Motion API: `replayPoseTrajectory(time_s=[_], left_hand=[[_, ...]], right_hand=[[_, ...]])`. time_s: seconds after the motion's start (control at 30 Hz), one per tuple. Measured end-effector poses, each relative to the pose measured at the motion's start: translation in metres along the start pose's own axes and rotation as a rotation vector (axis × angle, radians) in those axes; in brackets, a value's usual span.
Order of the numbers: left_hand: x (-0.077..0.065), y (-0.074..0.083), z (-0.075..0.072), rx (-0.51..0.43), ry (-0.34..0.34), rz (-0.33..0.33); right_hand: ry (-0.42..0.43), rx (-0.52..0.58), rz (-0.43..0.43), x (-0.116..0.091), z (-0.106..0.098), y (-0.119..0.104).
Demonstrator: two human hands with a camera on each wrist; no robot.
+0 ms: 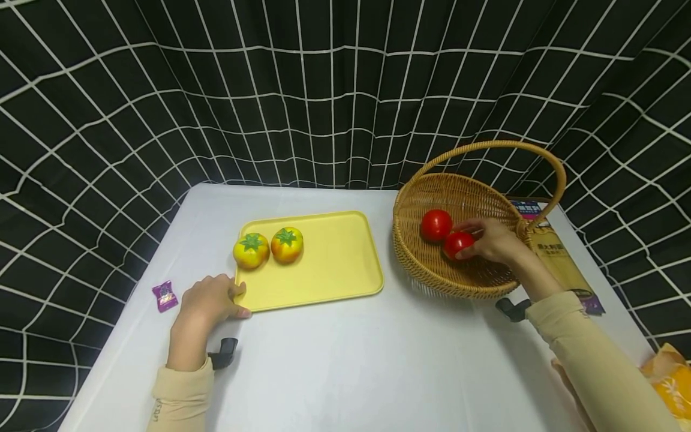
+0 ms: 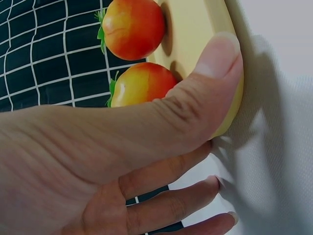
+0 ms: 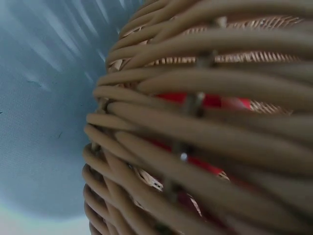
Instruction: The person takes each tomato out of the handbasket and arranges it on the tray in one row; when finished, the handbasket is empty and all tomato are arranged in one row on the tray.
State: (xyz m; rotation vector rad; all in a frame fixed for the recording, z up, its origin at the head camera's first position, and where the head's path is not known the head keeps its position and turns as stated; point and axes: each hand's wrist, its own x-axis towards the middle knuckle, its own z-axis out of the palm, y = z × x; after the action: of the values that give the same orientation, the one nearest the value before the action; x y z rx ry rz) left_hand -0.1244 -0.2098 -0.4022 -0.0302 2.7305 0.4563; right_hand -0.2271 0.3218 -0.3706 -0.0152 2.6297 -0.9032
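Note:
At the near left corner of a yellow tray [image 1: 324,264], my left hand [image 1: 210,297] holds the edge between thumb and index finger. The other fingers [image 2: 171,208] rest loosely beside it. Two yellow-and-red tomatoes with green leafy tops, one at the left edge [image 1: 251,251] and one beside it [image 1: 287,245], sit in the tray's left part. My right hand [image 1: 493,241] reaches inside a wicker basket [image 1: 432,277] and grips a red tomato [image 1: 457,244]. Another red tomato [image 1: 436,225] lies right beside that one. In the right wrist view, basket weave [image 3: 205,117] hides the hand.
A small purple wrapped packet [image 1: 164,296] lies left of the tray. The basket's tall arched handle [image 1: 502,144] rises over my right hand. Behind the basket lies a brown-and-purple package [image 1: 558,258]. An orange bag [image 1: 672,381] shows at the right edge.

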Motion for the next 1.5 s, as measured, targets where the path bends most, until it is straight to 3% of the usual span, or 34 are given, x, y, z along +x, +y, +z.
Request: replayPoseTrajectory(time_s=[0.27,0.6,1.0,1.23,1.5], left_hand=[[0.000,0.000,-0.001,0.003,-0.004,0.003],[0.000,0.000,-0.001,0.007,-0.006,0.009],[-0.001,0.001,0.000,-0.005,0.008,-0.007],[-0.001,0.002,0.000,-0.010,0.007,-0.011],[-0.002,0.002,-0.001,-0.004,0.004,-0.009]], right_hand=[[0.025,0.001,-0.005,-0.005,-0.004,-0.003],[0.072,0.024,-0.075,-0.012,-0.006,-0.008],[0.251,0.142,-0.154,-0.018,-0.003,-0.015],[0.305,0.230,-0.143,-0.026,0.001,-0.028],[0.354,0.255,-0.178,-0.041,0.010,-0.053]])
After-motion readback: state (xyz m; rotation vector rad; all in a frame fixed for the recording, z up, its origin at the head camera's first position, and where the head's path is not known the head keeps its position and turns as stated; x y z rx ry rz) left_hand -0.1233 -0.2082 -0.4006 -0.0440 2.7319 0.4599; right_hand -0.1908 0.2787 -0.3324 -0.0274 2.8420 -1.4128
